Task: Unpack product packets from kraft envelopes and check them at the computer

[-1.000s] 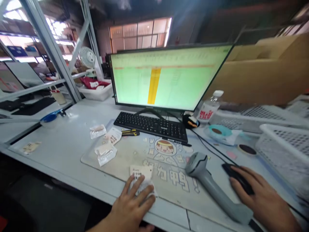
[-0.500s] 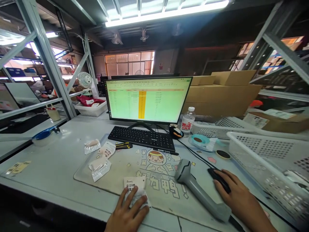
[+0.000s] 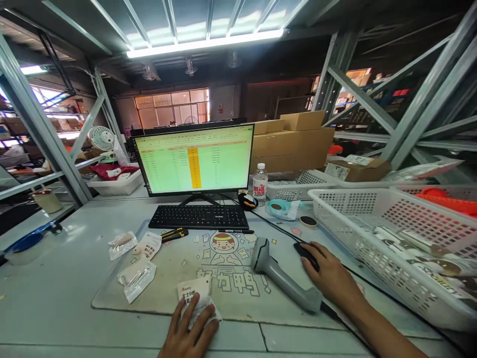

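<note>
My left hand (image 3: 190,333) lies at the desk's front edge, fingers spread flat on a small white packet (image 3: 196,293) with printed text. My right hand (image 3: 330,276) is curled over a black mouse (image 3: 306,251) on the right. Between the hands a grey barcode scanner (image 3: 281,276) lies on the printed desk mat (image 3: 179,268). Behind the mat stand a black keyboard (image 3: 199,217) and a monitor (image 3: 196,159) showing a green spreadsheet with an orange column.
Three more small packets (image 3: 136,276) and a yellow-black cutter (image 3: 174,233) lie at the mat's left. A white mesh basket (image 3: 376,233) fills the right side. A water bottle (image 3: 260,185), tape rolls (image 3: 279,206), cardboard boxes (image 3: 294,141) and metal shelving (image 3: 44,134) surround the desk.
The view has tilted up and pulled back, showing more ceiling and the right basket. Both hands stay where they were, left on the packet, right on the mouse.
</note>
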